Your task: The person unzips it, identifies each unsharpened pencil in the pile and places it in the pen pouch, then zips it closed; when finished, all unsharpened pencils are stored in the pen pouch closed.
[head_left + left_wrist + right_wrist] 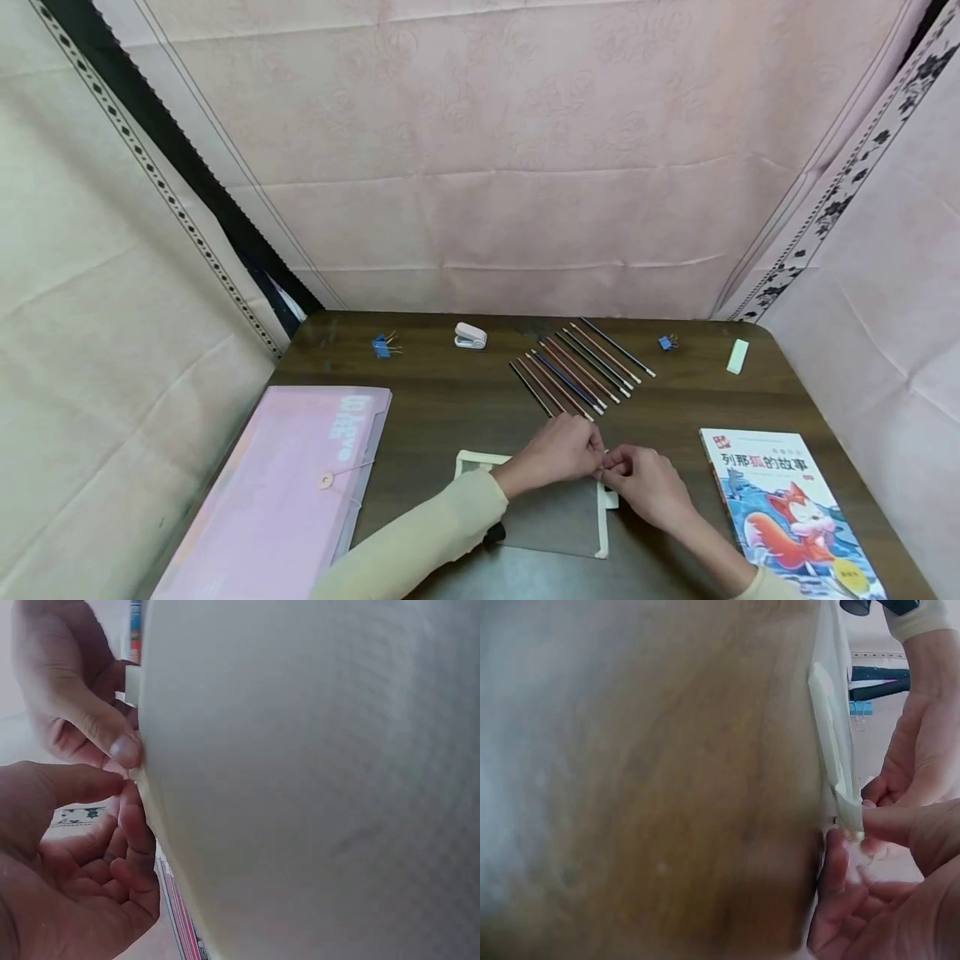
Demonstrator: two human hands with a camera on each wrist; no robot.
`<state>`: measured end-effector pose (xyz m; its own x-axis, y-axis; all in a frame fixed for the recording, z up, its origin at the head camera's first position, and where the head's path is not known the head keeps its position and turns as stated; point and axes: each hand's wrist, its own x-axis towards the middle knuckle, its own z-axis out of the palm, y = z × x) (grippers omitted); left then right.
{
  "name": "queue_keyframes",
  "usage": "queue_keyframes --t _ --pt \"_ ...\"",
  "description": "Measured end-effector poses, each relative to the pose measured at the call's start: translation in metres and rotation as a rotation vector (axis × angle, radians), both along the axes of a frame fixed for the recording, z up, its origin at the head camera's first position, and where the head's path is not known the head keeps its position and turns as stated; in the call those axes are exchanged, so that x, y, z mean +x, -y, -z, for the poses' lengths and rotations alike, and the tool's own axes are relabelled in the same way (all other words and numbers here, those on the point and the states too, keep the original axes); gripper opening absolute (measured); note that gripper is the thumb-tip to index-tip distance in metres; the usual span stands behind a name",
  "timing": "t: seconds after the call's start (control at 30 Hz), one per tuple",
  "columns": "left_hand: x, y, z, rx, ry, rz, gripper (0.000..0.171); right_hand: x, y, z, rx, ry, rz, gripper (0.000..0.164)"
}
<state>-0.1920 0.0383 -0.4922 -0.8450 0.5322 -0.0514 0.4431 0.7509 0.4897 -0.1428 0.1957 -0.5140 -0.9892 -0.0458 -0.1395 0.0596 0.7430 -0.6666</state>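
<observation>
A flat, translucent grey pouch with pale cream edging (555, 517) lies on the dark brown wooden tabletop (442, 404); its long axis seems to run left to right, though a cream sleeve (420, 546) crosses over its left part and hides it. The left hand (558, 450) and right hand (652, 487) meet at the pouch's far right corner, each grip pinching the edging between thumb and fingers. What the pouch holds cannot be told.

Left of the pouch lies a closed lilac button-and-string folder (285, 483), its contents hidden; right of it, a blue-and-white fox picture book (795, 512). Just beyond the pouch, a row of slim pencils (581, 371) slants from far left to near right. Farther beyond it are a small white stapler (470, 336), blue metal binder clips (383, 346) and a pale green rectangular block (737, 357).
</observation>
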Motion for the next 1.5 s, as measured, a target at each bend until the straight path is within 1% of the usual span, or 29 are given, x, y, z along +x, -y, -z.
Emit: queue_keyframes --t 0.1,0.17,0.23,0.3,0.37,0.43,0.53,0.6,0.7,0.8,0.9,1.0,1.1,1.17,1.23,1.33,1.43,1.5 --pt "0.003 0.004 -0.005 0.069 0.066 -0.026 0.015 0.002 -0.002 -0.001 -0.086 0.011 -0.025 0.006" --pt "0.003 0.008 -0.01 0.127 0.112 -0.051 0.014 0.004 -0.004 -0.004 -0.147 0.013 -0.049 0.007" --pt "0.003 0.015 -0.015 0.21 0.174 -0.072 0.012 0.006 -0.006 -0.008 -0.208 0.015 -0.066 0.011" --pt "0.003 0.022 -0.02 0.28 0.216 -0.097 0.01 0.007 -0.008 -0.013 -0.255 0.003 -0.077 0.015" --pt "0.002 0.03 -0.026 0.314 0.241 -0.108 0.01 0.007 -0.01 -0.018 -0.279 -0.011 -0.085 0.016" --pt "0.003 0.038 -0.031 0.306 0.256 -0.107 0.011 0.006 -0.011 -0.022 -0.284 -0.024 -0.098 0.016" --pt "0.002 0.049 -0.036 0.252 0.248 -0.092 0.011 0.005 -0.012 -0.026 -0.256 -0.043 -0.127 0.015" --pt "0.002 0.059 -0.038 0.222 0.237 -0.089 0.012 0.005 -0.013 -0.026 -0.241 -0.049 -0.145 0.014" --pt "0.0 0.079 -0.04 0.195 0.199 -0.107 0.012 0.005 -0.016 -0.026 -0.221 -0.054 -0.143 0.012" --pt "-0.001 0.104 -0.043 0.18 0.148 -0.138 0.011 0.005 -0.021 -0.024 -0.202 -0.048 -0.121 0.012" --pt "-0.002 0.13 -0.046 0.177 0.099 -0.174 0.008 0.006 -0.026 -0.02 -0.189 -0.033 -0.115 0.012" --pt "-0.004 0.156 -0.046 0.18 0.015 -0.229 0.006 0.008 -0.029 -0.016 -0.192 -0.031 -0.11 0.013" --pt "-0.005 0.181 -0.044 0.196 -0.064 -0.311 0.007 0.01 -0.028 -0.013 -0.219 -0.066 -0.119 0.012" --pt "-0.006 0.194 -0.044 0.203 -0.088 -0.361 0.009 0.012 -0.025 -0.014 -0.242 -0.109 -0.138 0.011" --pt "-0.005 0.203 -0.046 0.221 -0.085 -0.387 0.008 0.015 -0.019 -0.016 -0.262 -0.16 -0.172 0.01" --pt "-0.003 0.21 -0.051 0.244 -0.085 -0.43 0.007 0.017 -0.01 -0.022 -0.287 -0.202 -0.188 0.01" --pt "0.0 0.214 -0.057 0.259 -0.102 -0.469 0.006 0.019 -0.003 -0.028 -0.29 -0.216 -0.167 0.01" --pt "0.001 0.215 -0.057 0.246 -0.096 -0.484 0.006 0.021 0.0 -0.03 -0.27 -0.232 -0.146 0.011"
